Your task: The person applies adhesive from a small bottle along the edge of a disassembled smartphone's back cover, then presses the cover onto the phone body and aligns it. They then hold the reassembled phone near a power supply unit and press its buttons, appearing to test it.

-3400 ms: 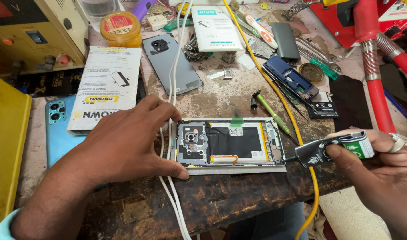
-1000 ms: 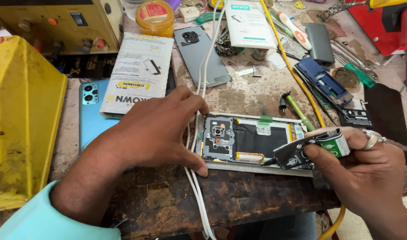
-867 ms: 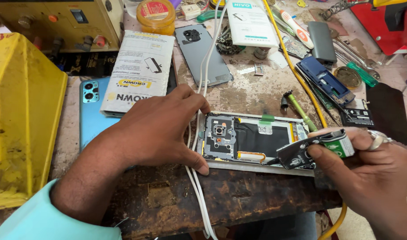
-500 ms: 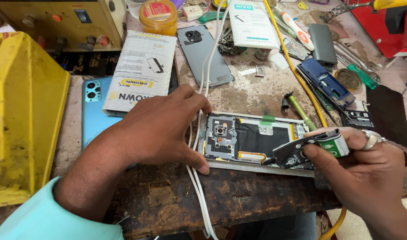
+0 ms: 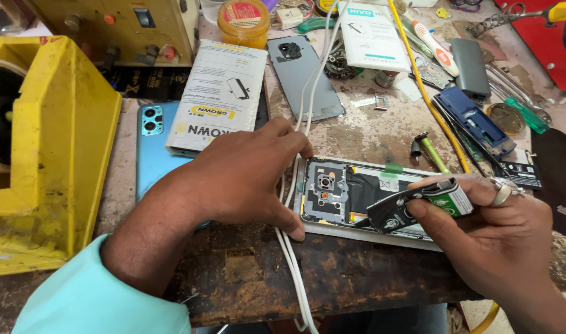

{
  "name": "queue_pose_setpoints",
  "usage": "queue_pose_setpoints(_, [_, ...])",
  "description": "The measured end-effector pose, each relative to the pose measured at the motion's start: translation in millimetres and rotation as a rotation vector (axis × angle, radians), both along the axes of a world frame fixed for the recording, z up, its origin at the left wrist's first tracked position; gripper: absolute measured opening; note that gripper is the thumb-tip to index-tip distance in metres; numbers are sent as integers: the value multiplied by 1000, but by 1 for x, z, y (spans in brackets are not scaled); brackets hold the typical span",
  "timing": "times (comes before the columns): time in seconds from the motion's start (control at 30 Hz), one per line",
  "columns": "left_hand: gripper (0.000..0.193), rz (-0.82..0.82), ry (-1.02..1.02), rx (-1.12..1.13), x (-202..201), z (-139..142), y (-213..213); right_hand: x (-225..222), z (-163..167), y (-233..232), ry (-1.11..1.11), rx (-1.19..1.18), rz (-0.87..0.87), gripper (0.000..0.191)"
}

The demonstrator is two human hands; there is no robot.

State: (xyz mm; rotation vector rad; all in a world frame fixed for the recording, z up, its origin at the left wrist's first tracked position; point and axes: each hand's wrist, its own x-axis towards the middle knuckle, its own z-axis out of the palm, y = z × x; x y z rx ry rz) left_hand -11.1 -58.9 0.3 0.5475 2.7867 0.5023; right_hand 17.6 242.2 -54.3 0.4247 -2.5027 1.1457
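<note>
An opened phone (image 5: 351, 195), its back off and its board and black battery showing, lies on the worn wooden bench. My left hand (image 5: 242, 176) rests on the bench at the phone's left end, fingers curled, thumb and fingertips touching its edge and the white cables (image 5: 289, 247). My right hand (image 5: 487, 229) grips a small black and green squeeze tube (image 5: 416, 204), its nozzle touching the phone's lower edge near the middle.
A yellow machine (image 5: 54, 154) stands at the left. A blue phone (image 5: 153, 154), a white packet (image 5: 218, 93), a grey back cover (image 5: 304, 77), an orange-lidded jar (image 5: 242, 21), a yellow cable (image 5: 428, 102), a blue phone frame (image 5: 474, 120) and screwdrivers crowd the back.
The tube's nozzle has shifted slightly left along the phone's lower edge. My left hand stays at the phone's left end. The view has drifted a little.
</note>
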Motion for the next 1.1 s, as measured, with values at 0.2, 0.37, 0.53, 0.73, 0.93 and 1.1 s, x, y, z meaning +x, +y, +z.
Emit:
queue_pose_setpoints(0.2, [102,5,9,5,3,-2,-10,0,-1,-19,-31,-39,18,22])
queue_pose_setpoints(0.37, [100,-4,14,13,5,-1,-15,1,-3,-29,-65,-53,27,21])
queue_pose_setpoints(0.53, [100,-6,15,20,8,-2,-21,2,-4,-40,-47,-29,43,19])
queue_pose_setpoints(0.73, [98,-23,28,12,10,-5,-33,6,-3,-57,-71,-52,59,22])
queue_pose_setpoints(0.93, [99,-44,69,37,12,-12,-44,7,-2,-71,-73,-19,68,21])
queue_pose_setpoints(1.1, [100,-55,68,37,15,-15,-54,10,-5,-87,-38,-131,142,20])
